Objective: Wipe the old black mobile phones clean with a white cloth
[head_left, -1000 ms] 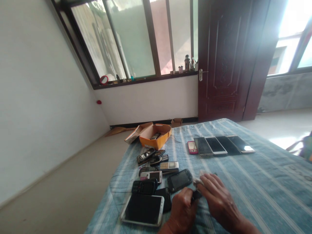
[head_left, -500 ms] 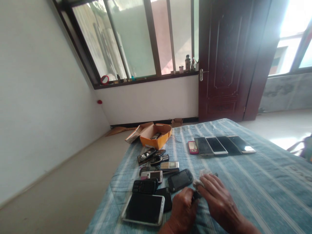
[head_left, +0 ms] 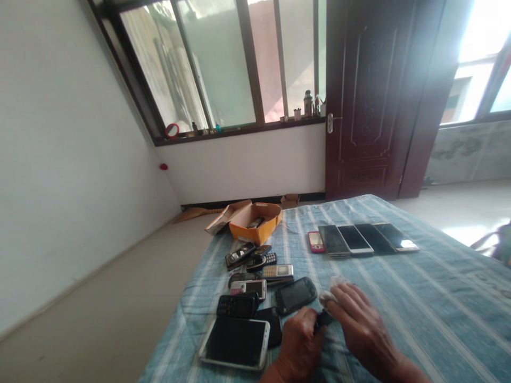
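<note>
My left hand [head_left: 300, 340] is closed around a small dark phone [head_left: 323, 319] at the near edge of the table, only a corner of it showing. My right hand [head_left: 357, 322] lies over that phone with a white cloth [head_left: 331, 291] pinched under its fingers. Just left of my hands lies a black touchscreen phone [head_left: 295, 294] and a large white-edged smartphone [head_left: 235, 343].
A blue striped cloth [head_left: 419, 298] covers the table. Several old keypad phones [head_left: 255, 266] lie in a loose group on the left. A row of several phones [head_left: 359, 238] lies across the far middle. An orange cardboard box [head_left: 255, 222] with a phone inside stands at the far left corner.
My hands have stayed in nearly the same place, the right hand and cloth shifting slightly over the small phone. The view has drifted a little.
</note>
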